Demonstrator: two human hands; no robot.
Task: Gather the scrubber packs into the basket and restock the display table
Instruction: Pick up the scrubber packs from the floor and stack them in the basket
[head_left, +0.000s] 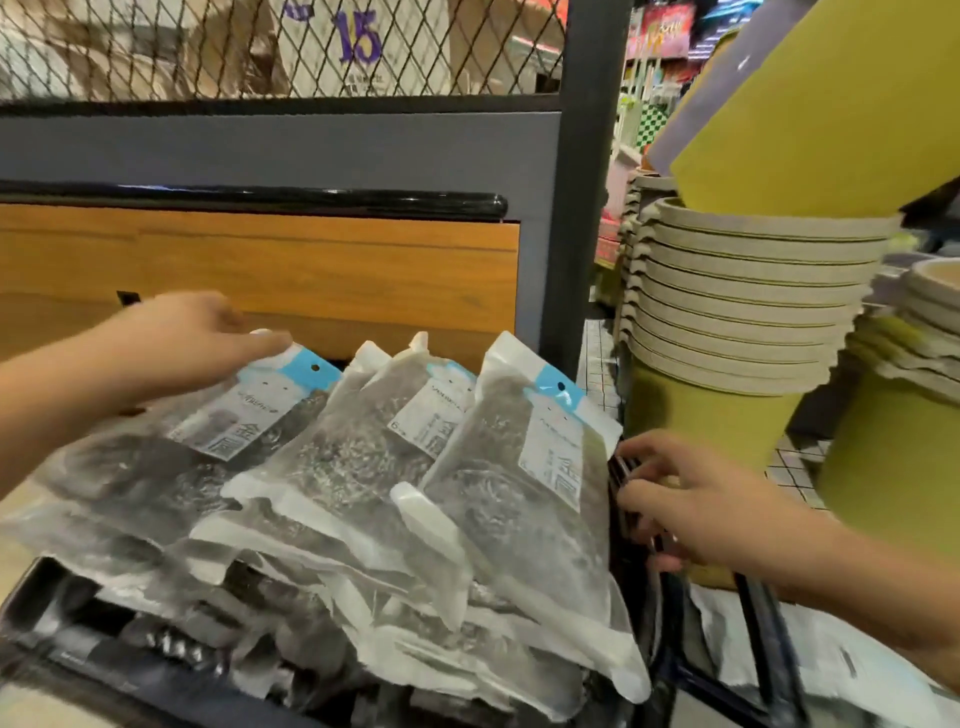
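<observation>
Several clear scrubber packs with blue-and-white labels are heaped in a dark basket (47, 587) low in the view. My left hand (176, 338) rests on the top of the leftmost scrubber pack (218, 426), fingers pinching its blue header. Two more scrubber packs, one in the middle (363, 431) and one on the right (535, 467), lean upright beside it. My right hand (691, 509) curls around the basket's right rim (623, 483), next to the rightmost pack.
A wooden panel (311, 270) with a black rail and a grey frame post (587, 182) stands right behind the basket. Stacks of olive-green and beige bins (753, 312) crowd the right side. Wire mesh fills the top left.
</observation>
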